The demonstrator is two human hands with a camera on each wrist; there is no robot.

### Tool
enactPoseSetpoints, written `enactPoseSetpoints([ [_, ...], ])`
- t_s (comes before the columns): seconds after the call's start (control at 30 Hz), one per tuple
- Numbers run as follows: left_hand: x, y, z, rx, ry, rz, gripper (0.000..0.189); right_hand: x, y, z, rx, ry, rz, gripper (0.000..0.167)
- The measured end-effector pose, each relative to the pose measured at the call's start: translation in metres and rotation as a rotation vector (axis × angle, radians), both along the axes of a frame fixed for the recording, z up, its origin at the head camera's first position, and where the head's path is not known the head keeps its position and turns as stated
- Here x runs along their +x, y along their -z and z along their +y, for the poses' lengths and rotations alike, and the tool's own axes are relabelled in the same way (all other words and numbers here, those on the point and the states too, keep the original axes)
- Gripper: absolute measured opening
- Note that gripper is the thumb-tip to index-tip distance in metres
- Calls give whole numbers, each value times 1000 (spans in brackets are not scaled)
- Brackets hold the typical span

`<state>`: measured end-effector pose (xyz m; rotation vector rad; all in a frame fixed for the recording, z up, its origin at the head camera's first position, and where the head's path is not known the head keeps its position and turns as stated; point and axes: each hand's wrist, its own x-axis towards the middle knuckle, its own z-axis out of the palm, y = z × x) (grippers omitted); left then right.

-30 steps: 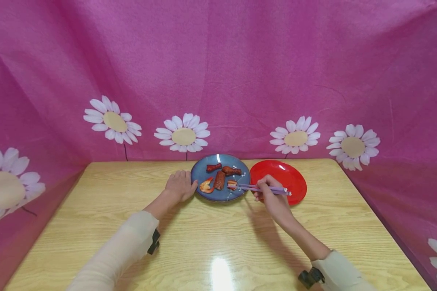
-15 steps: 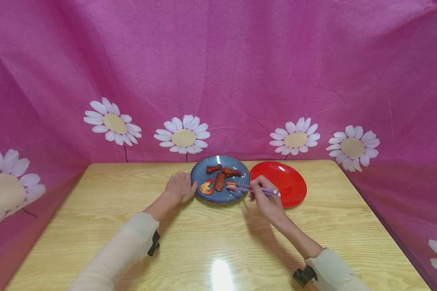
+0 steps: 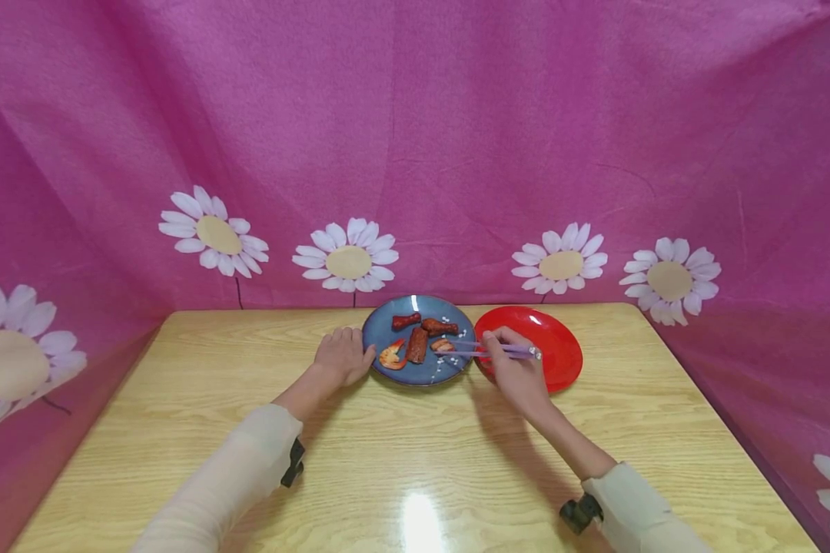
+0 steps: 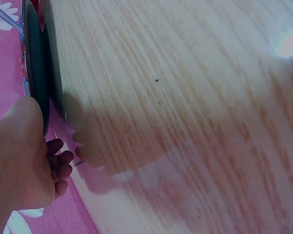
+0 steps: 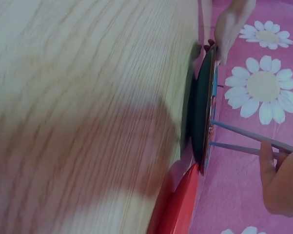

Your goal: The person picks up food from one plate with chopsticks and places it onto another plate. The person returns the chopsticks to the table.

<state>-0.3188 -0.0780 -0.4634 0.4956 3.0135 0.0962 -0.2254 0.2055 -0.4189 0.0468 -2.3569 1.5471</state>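
My right hand [image 3: 519, 376] holds a pair of purple chopsticks [image 3: 466, 353], their tips spread either side of a small striped piece of meat [image 3: 443, 346] on the blue plate [image 3: 387, 376]. My left hand [image 3: 342, 354] lies at the plate's left edge. Its thumb touches the rim, and its fingers point forward beside the plate. In the left wrist view, the thumb [image 4: 28, 109] overlaps the plate's rim and the fingertips point toward the table. Beside the striped piece are a shrimp [image 3: 392, 355], a brown block of meat [image 3: 417, 345] and two drumsticks [image 3: 439, 326].
A red plate [image 3: 560, 346] stands right of the blue one, its left edge close against it, partly behind my right hand. Both plates are near the back of the wooden table [image 3: 401, 438]. A pink curtain [image 3: 456, 153] with daisies hangs behind.
The chopsticks moved a little left, then back right and slightly away from me, and their tips are now wider apart. The striped piece has turned to a slant. My left hand stays put.
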Motion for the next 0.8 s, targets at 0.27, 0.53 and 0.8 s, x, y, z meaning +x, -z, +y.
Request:
enactPoseSetpoints([
  [0.27,-1,2,0,10,-8,2,51,-10,0,4,-24,42,-17,40],
  [0.53,-3,5,0,5,-13,-1,53,-15,2,9,-40,46,1,40],
  [0.8,0,0,0,8,-7,-1,51,-14,-2,13,-35,58,48,40],
])
